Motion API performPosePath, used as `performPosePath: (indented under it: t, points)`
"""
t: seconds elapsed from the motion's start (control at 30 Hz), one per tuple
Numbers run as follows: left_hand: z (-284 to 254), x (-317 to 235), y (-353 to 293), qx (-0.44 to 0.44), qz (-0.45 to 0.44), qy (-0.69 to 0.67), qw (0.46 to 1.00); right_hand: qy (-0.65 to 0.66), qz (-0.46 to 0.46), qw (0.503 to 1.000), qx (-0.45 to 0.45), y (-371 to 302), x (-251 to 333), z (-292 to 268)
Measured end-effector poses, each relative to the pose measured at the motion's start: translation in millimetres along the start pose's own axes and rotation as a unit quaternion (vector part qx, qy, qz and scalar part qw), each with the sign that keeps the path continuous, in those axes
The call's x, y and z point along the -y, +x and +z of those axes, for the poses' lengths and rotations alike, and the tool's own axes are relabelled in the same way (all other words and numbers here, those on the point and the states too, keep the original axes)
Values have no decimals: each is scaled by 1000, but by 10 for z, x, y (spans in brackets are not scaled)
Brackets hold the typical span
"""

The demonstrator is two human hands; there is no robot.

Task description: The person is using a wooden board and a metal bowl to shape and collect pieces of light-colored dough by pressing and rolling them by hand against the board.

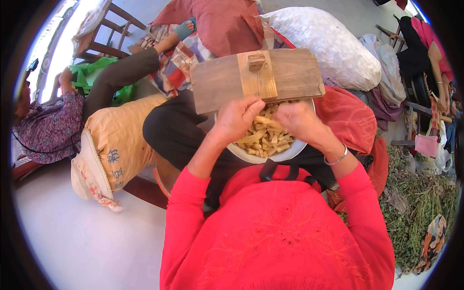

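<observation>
Frame center: left hand (238, 117) and right hand (298, 120) both pinch one pale root strip (265, 121) over the white bowl (285, 153) of cut pieces, wooden board (256, 77) resting on its far rim.

floor (82, 241): pale, smooth
sacks: tan sack (121, 140), white sack (328, 43) lay on it
herbs (420, 203): heaped at right

Both hands (268, 121) close — fingers curled.
</observation>
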State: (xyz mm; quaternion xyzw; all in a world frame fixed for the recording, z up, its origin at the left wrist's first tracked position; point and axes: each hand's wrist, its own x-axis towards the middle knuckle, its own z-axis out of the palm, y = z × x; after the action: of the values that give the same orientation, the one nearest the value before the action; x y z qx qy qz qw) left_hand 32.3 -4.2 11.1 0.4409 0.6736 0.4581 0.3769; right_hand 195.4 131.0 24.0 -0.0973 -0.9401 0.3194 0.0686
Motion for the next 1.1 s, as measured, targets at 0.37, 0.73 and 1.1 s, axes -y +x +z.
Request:
performPosePath:
  t: [0.37, 0.73, 1.1]
  points:
    - [498, -343, -45, -20, -4, -366, 930, 144, 40, 937, -317, 205, 166, 126]
    - [542, 160, -78, -142, 155, 315, 925, 368, 223, 899, -83, -77, -305, 625]
    - [576, -81, -186, -155, 114, 132, 972, 647, 232, 721, -86, -125, -138, 641]
